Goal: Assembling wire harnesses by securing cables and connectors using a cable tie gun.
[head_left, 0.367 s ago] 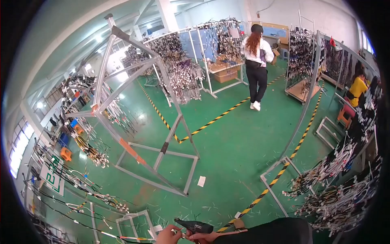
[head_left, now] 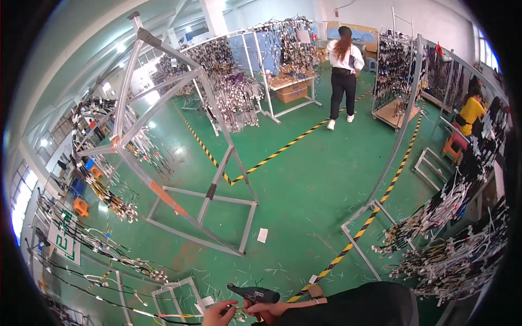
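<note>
So, head view, only one I've got. Big grey metal frame [head_left: 168,199] stands left of centre, right between the hands and the far racks. Wire bundles [head_left: 117,204] hang off to the left, more harnesses [head_left: 457,255] crowd the near right. Striped floor tape [head_left: 380,209] runs up the right, a white paper [head_left: 262,234] lies on the green floor, and someone in yellow [head_left: 471,114] is over at the far right.

Down at the near edge, the right hand [head_left: 266,310] is wrapped round a black pistol-shaped tool [head_left: 255,294], nose pointing left. The left hand [head_left: 219,313] is just beside it, fingers bunched narrow; can't tell what's in them. A long cable [head_left: 187,315] comes in from the left toward that hand.

Versus the earlier frame: the view's shifted a little, and the walker in white [head_left: 342,79] is closer to the wheeled rack, feet now apart. The tool's still in the right hand.

Containers: cardboard box [head_left: 292,92] under the far table, contents not readable. The wheeled rack [head_left: 399,76] is stuffed with hanging harnesses.
</note>
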`<move>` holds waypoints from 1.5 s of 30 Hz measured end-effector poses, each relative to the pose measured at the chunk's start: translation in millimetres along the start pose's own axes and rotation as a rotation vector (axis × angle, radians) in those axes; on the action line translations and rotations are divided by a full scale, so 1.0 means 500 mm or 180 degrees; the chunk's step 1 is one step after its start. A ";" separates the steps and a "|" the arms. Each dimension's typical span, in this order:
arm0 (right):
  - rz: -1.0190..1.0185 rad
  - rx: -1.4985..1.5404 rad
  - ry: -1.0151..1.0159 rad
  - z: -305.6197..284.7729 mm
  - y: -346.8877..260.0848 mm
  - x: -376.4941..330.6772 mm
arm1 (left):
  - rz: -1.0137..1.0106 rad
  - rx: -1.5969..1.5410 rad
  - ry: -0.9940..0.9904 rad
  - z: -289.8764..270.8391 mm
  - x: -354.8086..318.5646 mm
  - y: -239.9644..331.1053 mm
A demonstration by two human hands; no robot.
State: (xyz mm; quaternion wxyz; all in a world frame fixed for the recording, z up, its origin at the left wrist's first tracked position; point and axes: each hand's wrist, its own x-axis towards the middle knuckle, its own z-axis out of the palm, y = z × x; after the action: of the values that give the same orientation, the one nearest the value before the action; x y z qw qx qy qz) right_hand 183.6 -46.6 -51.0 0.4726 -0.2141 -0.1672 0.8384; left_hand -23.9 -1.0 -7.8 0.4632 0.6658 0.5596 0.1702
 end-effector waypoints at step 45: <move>-0.0584 -0.3548 -0.1799 -0.065 0.026 0.085 | -0.1628 -0.1862 0.5130 0.184 -0.205 -0.157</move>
State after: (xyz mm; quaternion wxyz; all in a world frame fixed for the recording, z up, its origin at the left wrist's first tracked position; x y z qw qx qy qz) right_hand 171.5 -14.0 -93.3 0.2976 -0.1831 -0.7150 0.6056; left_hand -33.8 -137.2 -88.2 0.1044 0.0542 0.7807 0.6137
